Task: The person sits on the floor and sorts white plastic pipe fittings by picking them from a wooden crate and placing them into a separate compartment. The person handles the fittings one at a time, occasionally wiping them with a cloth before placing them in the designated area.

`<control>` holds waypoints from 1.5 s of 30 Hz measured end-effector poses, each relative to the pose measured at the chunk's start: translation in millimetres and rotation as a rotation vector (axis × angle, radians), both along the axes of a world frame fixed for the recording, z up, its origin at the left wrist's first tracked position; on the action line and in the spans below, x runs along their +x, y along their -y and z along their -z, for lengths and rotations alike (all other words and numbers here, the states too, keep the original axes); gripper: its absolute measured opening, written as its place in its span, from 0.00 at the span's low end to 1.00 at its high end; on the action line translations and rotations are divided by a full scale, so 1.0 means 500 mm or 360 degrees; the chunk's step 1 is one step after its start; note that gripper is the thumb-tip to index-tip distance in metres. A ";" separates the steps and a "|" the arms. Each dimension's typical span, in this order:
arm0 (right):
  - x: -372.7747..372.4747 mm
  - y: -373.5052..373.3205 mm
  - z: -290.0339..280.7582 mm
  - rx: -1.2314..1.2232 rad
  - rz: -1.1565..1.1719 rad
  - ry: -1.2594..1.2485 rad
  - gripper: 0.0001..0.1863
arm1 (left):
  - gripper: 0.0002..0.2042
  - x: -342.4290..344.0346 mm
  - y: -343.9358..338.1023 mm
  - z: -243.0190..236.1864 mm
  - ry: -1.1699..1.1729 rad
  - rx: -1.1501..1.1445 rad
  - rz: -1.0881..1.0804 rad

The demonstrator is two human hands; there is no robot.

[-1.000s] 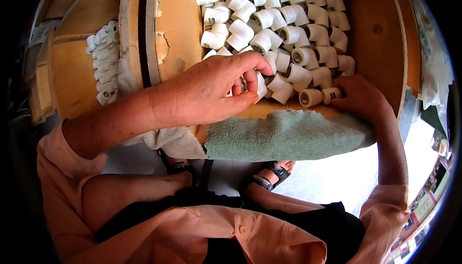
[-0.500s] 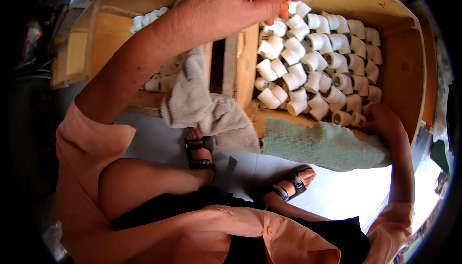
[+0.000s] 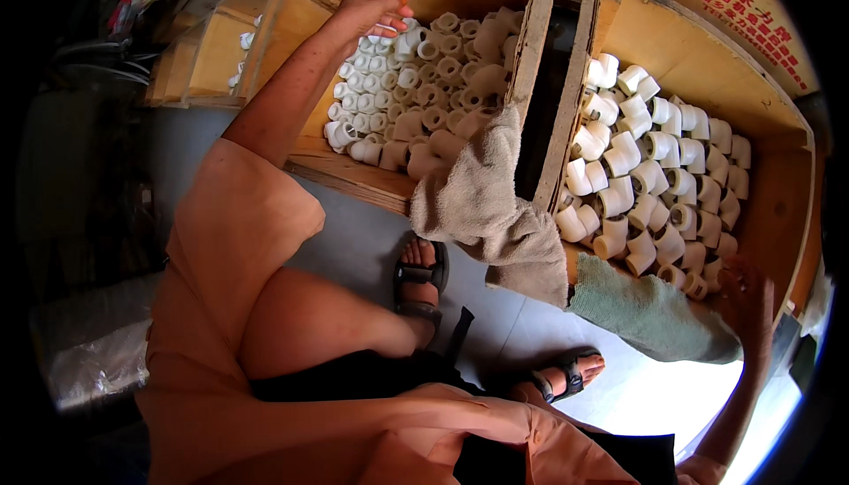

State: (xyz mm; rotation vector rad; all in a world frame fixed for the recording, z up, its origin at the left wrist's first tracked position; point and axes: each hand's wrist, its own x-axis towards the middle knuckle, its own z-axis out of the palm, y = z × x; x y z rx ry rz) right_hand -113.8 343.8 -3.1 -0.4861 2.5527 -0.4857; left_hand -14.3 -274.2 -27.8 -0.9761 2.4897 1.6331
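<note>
- My left hand [image 3: 376,15] hangs by the far left edge of a cluster of white, round-mouthed plastic pipe fittings [image 3: 432,94], fingers loosely bent and parted, nothing visible between them. I'd do best pinching one by its outer wall, leaving neighbours undisturbed.
- Nearer me than that hand, the open plywood bin [image 3: 345,167] has a beige fabric towel [image 3: 469,202] over its right corner; I should avoid dragging it.
- Left of my right hand, white plastic elbow-shaped fittings [image 3: 648,175] sit in close rows; turning each elbow alike should keep them steady.
- A green woven cloth [image 3: 654,317] covers the front edge there.
- My right hand [image 3: 745,295] is blurred at the near right corner; I cannot tell whether it pinches anything.
</note>
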 end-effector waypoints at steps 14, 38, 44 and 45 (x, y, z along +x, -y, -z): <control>0.043 0.028 -0.001 -0.0178 0.0125 0.0065 0.07 | 0.22 0.033 0.123 0.246 0.0248 -0.0988 0.0404; 0.038 0.007 0.004 -0.0315 0.0329 -0.0016 0.07 | 0.27 -0.009 0.103 0.263 0.0490 -0.1201 0.0478; 0.038 0.010 0.010 -0.0396 0.0506 0.0085 0.08 | 0.21 -0.008 0.143 0.264 0.0144 -0.0903 0.0406; 0.037 0.011 0.010 -0.0375 0.0487 0.0095 0.08 | 0.20 -0.010 0.156 0.262 0.0059 -0.0834 0.0365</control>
